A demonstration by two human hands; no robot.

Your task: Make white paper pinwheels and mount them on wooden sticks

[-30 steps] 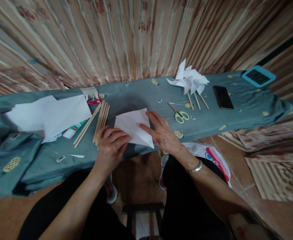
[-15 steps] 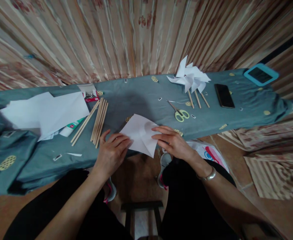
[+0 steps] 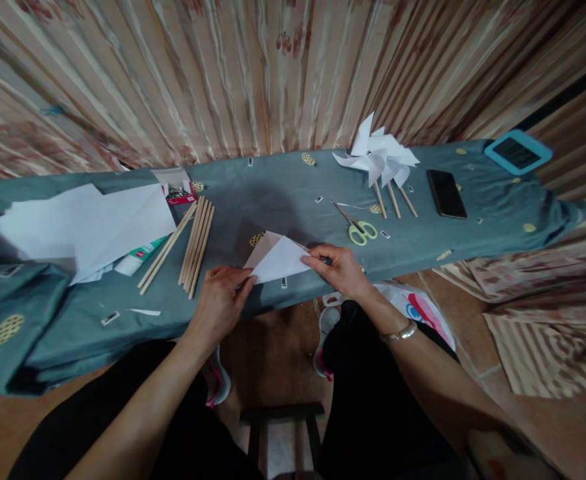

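A white sheet of paper (image 3: 283, 260), bent over along a diagonal so that one corner lies across the rest, is between my two hands above the front edge of the cloth. My left hand (image 3: 224, 297) pinches its left end between thumb and fingers. At the right end, my right hand (image 3: 337, 268) grips it the same way, the other fingers curled in. Beyond the right hand lie scissors with pale green handles (image 3: 362, 232). Wooden sticks (image 3: 197, 243) rest in a bundle left of the paper.
Paper pinwheels on sticks (image 3: 381, 160), a black phone (image 3: 447, 193) and a blue-framed digital timer (image 3: 517, 152) occupy the right side. Stacked white paper (image 3: 117, 220), a small red box (image 3: 180, 193) and a green-white packet (image 3: 140, 257) lie left. A pleated curtain (image 3: 243, 80) hangs behind.
The paper was spread nearly flat; its near corner has been folded up and over, making a triangle. My hands have gone from loosely outstretched fingers to pinching its two ends.
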